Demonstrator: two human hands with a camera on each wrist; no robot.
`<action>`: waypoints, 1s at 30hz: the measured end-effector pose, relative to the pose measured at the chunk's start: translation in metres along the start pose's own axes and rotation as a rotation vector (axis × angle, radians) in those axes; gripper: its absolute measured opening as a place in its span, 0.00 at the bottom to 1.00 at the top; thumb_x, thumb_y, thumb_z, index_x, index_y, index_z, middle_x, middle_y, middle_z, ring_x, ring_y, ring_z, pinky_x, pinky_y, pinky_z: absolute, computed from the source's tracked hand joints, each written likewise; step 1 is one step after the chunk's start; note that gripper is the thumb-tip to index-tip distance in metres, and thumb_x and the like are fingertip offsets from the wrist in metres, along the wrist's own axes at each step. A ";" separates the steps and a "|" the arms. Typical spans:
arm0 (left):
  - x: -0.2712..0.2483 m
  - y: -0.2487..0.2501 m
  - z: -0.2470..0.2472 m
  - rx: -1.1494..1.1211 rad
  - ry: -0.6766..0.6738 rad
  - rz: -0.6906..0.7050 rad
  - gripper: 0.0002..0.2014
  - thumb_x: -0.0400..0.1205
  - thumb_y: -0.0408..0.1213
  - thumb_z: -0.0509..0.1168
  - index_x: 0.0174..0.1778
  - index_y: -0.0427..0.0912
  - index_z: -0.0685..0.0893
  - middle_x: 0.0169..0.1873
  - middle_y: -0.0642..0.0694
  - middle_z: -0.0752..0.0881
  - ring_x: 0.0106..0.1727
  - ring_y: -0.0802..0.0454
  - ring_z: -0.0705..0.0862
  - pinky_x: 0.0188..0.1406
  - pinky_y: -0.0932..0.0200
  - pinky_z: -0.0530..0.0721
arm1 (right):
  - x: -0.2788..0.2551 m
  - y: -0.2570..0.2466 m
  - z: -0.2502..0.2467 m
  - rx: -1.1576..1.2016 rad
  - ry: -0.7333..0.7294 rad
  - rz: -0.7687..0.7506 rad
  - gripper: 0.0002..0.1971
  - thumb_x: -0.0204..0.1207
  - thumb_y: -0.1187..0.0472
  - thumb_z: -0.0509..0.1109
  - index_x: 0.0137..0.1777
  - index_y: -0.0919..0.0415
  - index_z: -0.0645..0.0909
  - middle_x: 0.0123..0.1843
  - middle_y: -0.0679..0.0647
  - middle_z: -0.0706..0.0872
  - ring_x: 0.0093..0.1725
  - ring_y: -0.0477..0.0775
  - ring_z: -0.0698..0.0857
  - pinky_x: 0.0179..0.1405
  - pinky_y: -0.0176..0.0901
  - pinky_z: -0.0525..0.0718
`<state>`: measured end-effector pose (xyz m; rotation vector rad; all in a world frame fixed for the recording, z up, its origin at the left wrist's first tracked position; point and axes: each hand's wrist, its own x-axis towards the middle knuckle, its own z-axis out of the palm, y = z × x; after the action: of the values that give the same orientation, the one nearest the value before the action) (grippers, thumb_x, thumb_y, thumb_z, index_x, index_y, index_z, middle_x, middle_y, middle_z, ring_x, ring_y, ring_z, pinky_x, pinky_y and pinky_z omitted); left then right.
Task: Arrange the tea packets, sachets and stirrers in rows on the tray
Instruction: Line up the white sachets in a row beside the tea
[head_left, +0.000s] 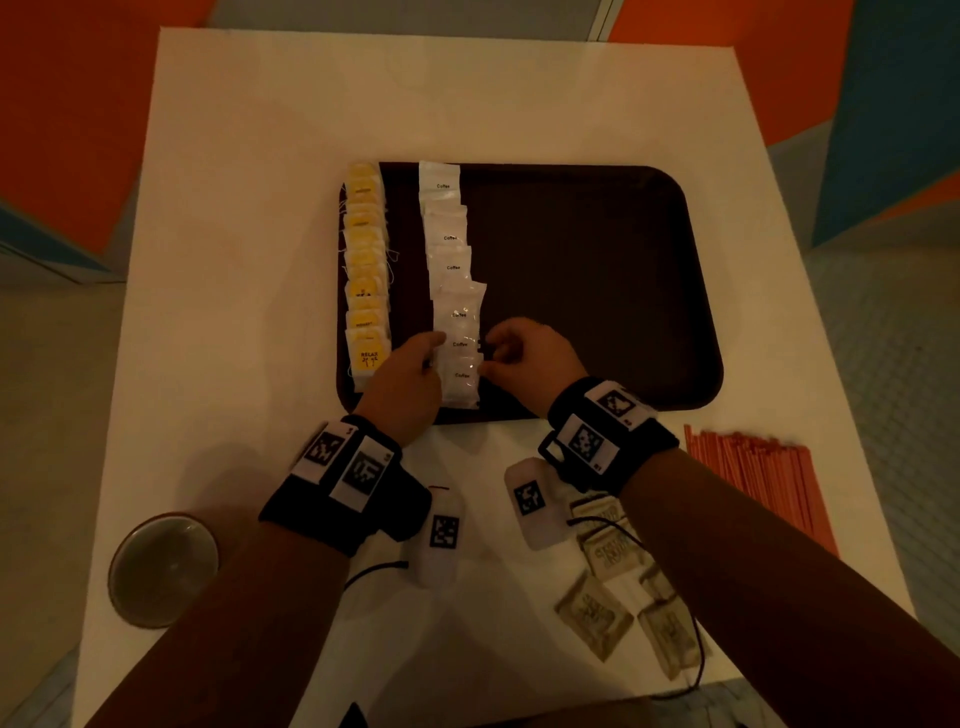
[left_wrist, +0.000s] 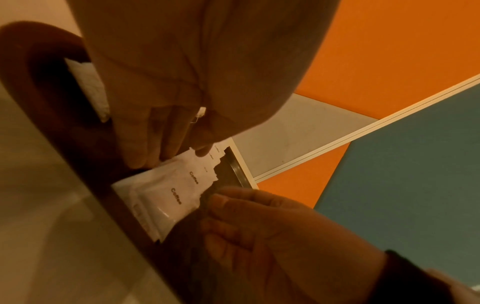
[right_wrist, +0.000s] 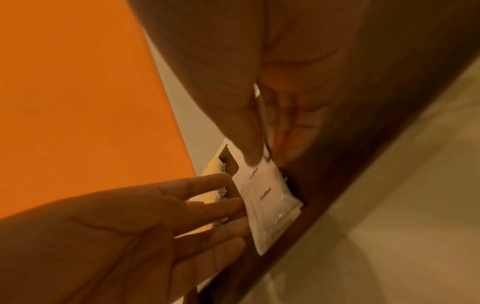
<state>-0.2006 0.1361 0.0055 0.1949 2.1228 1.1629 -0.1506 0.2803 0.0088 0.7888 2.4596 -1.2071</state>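
A dark brown tray (head_left: 597, 286) carries a row of yellow tea packets (head_left: 366, 270) along its left edge and a row of white coffee sachets (head_left: 449, 239) beside it. My left hand (head_left: 428, 351) lies at the near end of the coffee row, straight fingers (right_wrist: 207, 207) against the sachets' left edge. My right hand (head_left: 491, 356) is on the other side, thumb (right_wrist: 249, 156) on top of a coffee sachet (right_wrist: 267, 205) and curled fingers at its right edge, pinching it. Orange stirrers (head_left: 753, 483) and brown sugar sachets (head_left: 597, 613) lie on the white table, off the tray.
The tray's right part (head_left: 597, 249) is bare. A round dark cup (head_left: 161, 569) stands on the table at the near left. Orange and blue panels surround the table, and thin black cables trail from both wrist cameras over the sugar sachets.
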 end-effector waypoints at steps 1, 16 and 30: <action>0.001 -0.002 0.000 -0.020 -0.010 -0.008 0.22 0.82 0.23 0.52 0.73 0.39 0.69 0.70 0.38 0.74 0.71 0.41 0.73 0.71 0.52 0.73 | 0.000 -0.001 0.000 0.038 0.032 -0.037 0.21 0.73 0.62 0.72 0.66 0.53 0.76 0.61 0.52 0.80 0.53 0.48 0.80 0.54 0.40 0.81; -0.004 -0.010 -0.004 -0.102 -0.019 0.069 0.22 0.81 0.19 0.51 0.71 0.36 0.70 0.66 0.36 0.78 0.68 0.44 0.77 0.68 0.51 0.77 | 0.005 -0.003 0.008 -0.250 -0.047 -0.331 0.25 0.79 0.71 0.58 0.76 0.56 0.67 0.78 0.54 0.68 0.73 0.57 0.66 0.75 0.42 0.63; 0.010 0.006 0.001 -0.190 0.040 0.085 0.21 0.80 0.25 0.54 0.71 0.35 0.71 0.64 0.45 0.78 0.63 0.54 0.76 0.64 0.63 0.76 | 0.008 -0.008 0.005 -0.086 -0.024 -0.213 0.24 0.78 0.74 0.58 0.73 0.62 0.70 0.74 0.59 0.73 0.71 0.57 0.75 0.74 0.43 0.70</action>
<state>-0.2089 0.1443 0.0044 0.1779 2.0406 1.4204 -0.1616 0.2753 0.0068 0.4971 2.6085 -1.1619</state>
